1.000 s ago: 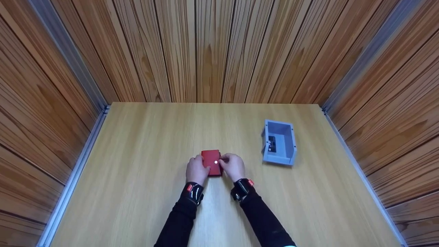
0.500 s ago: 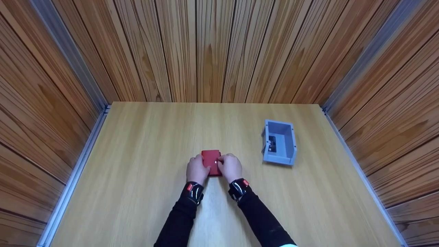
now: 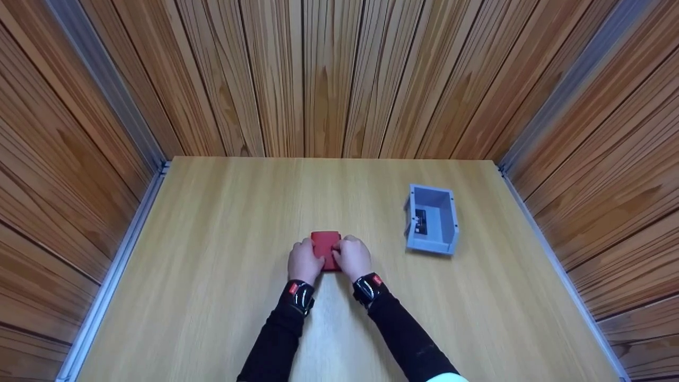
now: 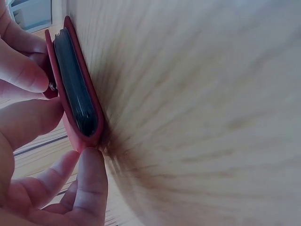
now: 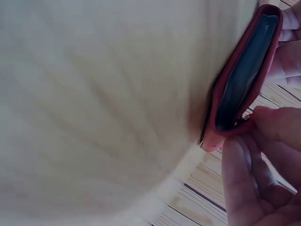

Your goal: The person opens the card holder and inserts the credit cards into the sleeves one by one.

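Observation:
A small red card wallet [image 3: 324,244] lies on the wooden table, with dark plastic card sleeves [image 4: 77,89] visible between its covers in the left wrist view. My left hand [image 3: 305,260] grips its left side, thumb on the top cover and fingers at the spine. From the right, my right hand [image 3: 354,258] pinches the closing strap [image 5: 242,126] at the wallet's edge, thumb over the front. A metal snap [image 4: 52,86] shows beside the right thumb in the left wrist view. Whether the snap is fastened cannot be told.
To the right and farther back stands a grey-blue plastic bin [image 3: 431,247], with a small black item [image 3: 420,222] inside at its left. Wood-panelled walls [image 3: 329,79] and metal rails [image 3: 114,265] border the table [image 3: 223,212].
My right hand has moved left over the wallet's right edge, bringing the strap to the front. The bright snap dot on the cover is now covered. My left hand stays put.

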Motion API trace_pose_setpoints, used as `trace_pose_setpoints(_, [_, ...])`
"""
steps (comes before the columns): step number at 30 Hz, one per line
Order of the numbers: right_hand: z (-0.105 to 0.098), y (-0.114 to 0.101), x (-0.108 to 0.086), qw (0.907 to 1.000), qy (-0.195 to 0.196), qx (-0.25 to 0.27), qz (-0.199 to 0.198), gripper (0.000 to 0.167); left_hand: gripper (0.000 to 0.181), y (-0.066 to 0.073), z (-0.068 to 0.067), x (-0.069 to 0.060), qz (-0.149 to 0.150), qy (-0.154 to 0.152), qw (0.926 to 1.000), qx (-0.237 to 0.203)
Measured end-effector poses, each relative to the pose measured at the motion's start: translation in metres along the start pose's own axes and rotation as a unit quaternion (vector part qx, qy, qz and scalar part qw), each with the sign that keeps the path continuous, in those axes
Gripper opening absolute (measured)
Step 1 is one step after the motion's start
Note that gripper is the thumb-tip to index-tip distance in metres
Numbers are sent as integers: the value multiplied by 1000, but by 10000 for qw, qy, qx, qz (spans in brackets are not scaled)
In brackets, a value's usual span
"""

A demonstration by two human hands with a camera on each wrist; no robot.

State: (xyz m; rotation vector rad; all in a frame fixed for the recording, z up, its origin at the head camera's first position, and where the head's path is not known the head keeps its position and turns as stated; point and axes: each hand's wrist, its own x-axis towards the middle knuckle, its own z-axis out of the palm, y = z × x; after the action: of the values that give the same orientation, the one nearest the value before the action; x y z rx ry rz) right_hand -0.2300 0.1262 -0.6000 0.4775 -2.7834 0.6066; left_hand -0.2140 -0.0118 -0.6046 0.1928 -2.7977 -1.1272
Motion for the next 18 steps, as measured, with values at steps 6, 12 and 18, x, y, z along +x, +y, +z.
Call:
trace_pose_setpoints(6, [-1, 7, 4, 9990, -161, 415, -89, 7, 33, -1, 0, -1, 75, 101, 9999, 13])
trace_pose_setpoints(12, [3, 12, 13, 9947, -418, 815, 475, 5, 35, -1, 0, -1, 105, 127, 9999, -29])
trace_pose_setpoints(18, [1, 9, 21, 9918, -707, 771, 736, 12, 35, -1, 0, -1, 51, 92, 9999, -54])
